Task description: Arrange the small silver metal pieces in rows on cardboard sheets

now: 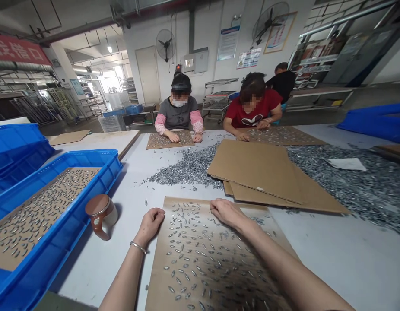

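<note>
A brown cardboard sheet (216,259) lies in front of me on the white table, scattered with several small silver spindle-shaped metal pieces (187,276). My left hand (151,225), with a bracelet at its wrist, is closed beside the sheet's upper left edge. Its fingertips are curled, so whatever they hold, if anything, is hidden. Over the far part of the sheet, my right hand (226,212) has its fingers pinched together, pointing left. Anything between those fingers is too small or covered to name. My right forearm hides part of the sheet's right side.
A large pile of metal pieces (190,166) spreads behind my sheet. Stacked cardboard sheets (252,166) overlap it. On the left stand a brown-lidded mug (101,211) and a blue crate (86,220) holding a covered sheet. Two people (179,110) work across the table.
</note>
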Tool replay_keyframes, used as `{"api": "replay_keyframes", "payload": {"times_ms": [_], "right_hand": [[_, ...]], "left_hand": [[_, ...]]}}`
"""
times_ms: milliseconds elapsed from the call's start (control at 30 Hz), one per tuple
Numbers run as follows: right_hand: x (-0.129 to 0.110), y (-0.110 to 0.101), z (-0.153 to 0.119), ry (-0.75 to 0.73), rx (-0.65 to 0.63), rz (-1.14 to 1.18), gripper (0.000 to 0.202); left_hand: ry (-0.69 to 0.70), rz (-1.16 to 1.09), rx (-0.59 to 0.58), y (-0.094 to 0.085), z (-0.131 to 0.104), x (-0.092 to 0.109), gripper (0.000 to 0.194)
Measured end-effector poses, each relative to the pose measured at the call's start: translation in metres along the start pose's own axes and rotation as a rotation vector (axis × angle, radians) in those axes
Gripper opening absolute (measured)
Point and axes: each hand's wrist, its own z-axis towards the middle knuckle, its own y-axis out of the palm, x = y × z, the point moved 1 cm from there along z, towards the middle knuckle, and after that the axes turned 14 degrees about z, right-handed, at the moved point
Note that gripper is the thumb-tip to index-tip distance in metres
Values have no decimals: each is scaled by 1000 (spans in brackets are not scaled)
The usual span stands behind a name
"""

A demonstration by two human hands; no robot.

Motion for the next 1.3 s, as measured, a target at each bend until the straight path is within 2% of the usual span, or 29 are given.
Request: {"api": "replay_keyframes", "payload": {"times_ms": [133, 467, 633, 800, 1033, 1200, 1300], "right_hand": [[-2, 3, -2, 5, -29, -49, 22], [-28, 14, 14, 28, 44, -88, 31], [-27, 13, 12, 30, 20, -41, 25], [-21, 6, 14, 138, 61, 6, 29], [-32, 10, 21, 201, 10, 55, 31], [-53, -4, 11, 277, -11, 79, 37], [-64, -19, 4, 350, 17, 138, 28]], "left_hand": [[-1, 0, 5, 1, 0, -1, 32], [5, 15, 15, 1, 0, -2, 30], [-2, 10, 17, 3, 2, -5, 30], [-1, -7, 7, 2, 0, -3, 29], [-37, 20, 32, 1, 0, 1, 32], [-14, 27, 12, -7, -2, 18, 40], [-51, 131, 47, -13, 1, 14, 43]]}}
